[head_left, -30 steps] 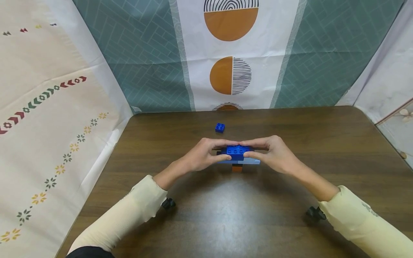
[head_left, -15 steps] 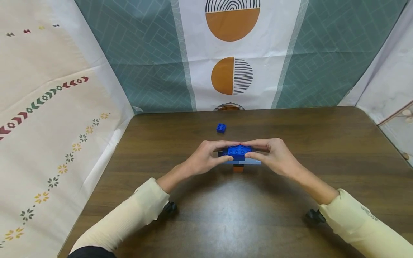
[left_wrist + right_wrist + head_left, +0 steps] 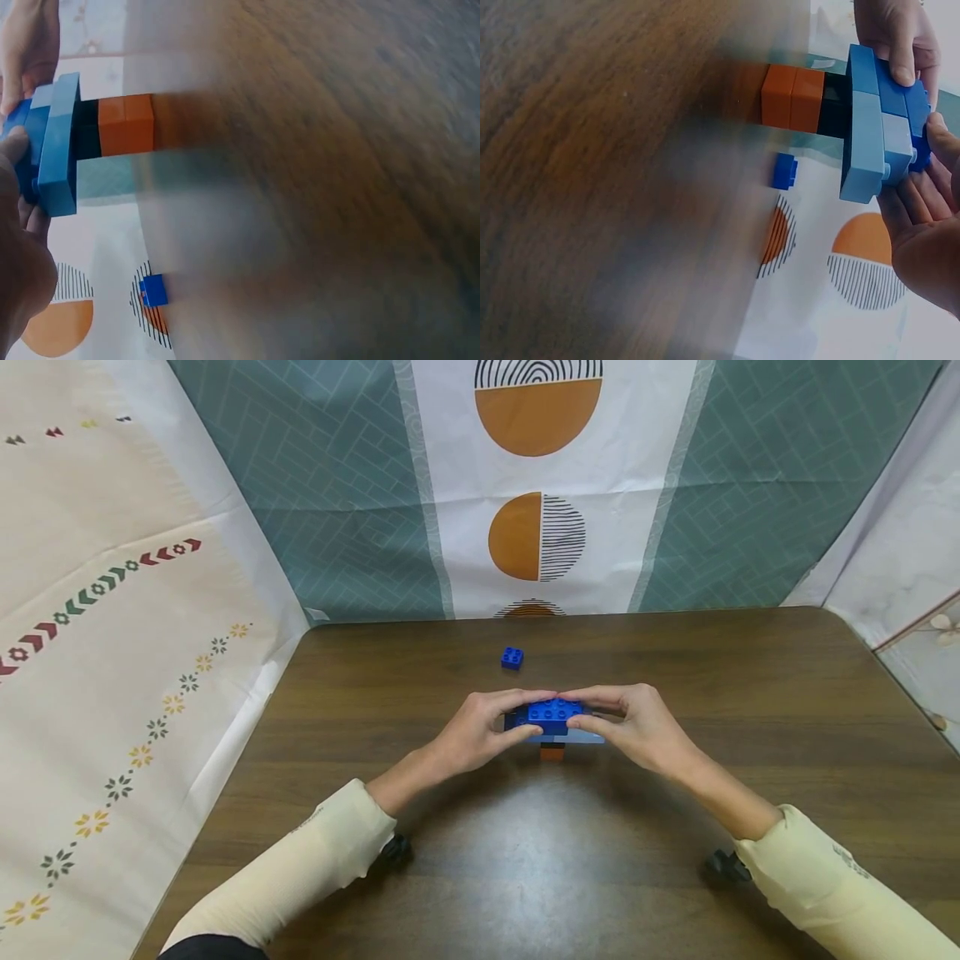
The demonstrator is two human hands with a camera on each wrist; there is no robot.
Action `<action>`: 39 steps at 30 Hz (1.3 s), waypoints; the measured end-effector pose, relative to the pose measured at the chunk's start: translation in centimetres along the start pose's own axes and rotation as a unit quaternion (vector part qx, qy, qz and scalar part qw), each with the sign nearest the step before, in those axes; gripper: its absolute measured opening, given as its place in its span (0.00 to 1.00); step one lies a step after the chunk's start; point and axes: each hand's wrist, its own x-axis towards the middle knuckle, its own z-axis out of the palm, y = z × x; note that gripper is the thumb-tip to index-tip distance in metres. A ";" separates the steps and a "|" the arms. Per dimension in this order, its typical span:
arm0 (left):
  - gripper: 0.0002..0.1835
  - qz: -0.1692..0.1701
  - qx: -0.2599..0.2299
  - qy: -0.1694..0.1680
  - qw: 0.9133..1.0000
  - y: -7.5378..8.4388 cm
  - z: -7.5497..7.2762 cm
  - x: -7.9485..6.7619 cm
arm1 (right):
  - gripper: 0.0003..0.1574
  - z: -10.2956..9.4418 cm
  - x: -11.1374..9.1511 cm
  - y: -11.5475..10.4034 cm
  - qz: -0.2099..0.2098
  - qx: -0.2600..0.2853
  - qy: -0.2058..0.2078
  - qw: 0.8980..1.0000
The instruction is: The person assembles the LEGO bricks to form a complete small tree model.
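Observation:
A small tower of toy building bricks stands on the table between both hands. Orange bricks (image 3: 791, 97) form its foot, with a black brick (image 3: 832, 106) above them. Long light blue bricks (image 3: 864, 142) lie across that, overhanging both sides, with more blue bricks higher up. At the top is a dark blue brick (image 3: 550, 715), studs upward. My left hand (image 3: 474, 731) pinches its left part, thumb in front and fingers behind. From the other side my right hand (image 3: 647, 727) pinches it likewise, and the two index fingertips meet at its back edge.
A small blue four-stud brick (image 3: 512, 658) lies on the brown wooden table (image 3: 517, 877), behind the tower. Patterned cloth (image 3: 345, 485) hangs beyond the table's back edge. Dark devices (image 3: 726, 865) are strapped under both wrists.
Both hands have lowered very slightly around the top brick. The tower and the loose blue brick have stayed in place.

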 end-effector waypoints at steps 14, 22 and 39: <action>0.20 -0.070 -0.077 -0.011 0.995 0.2 -0.5 0.2 | 0.22 -0.1 0.1 0.0 -0.001 0.013 -0.012 1.000; 0.19 -0.067 -0.084 0.017 0.994 0.2 0.2 0.2 | 0.22 -0.2 0.1 0.2 0.008 0.006 -0.008 1.000; 0.20 -0.125 -0.039 0.032 0.991 0.1 0.5 -0.5 | 0.21 0.0 0.1 0.4 0.009 0.002 -0.007 1.000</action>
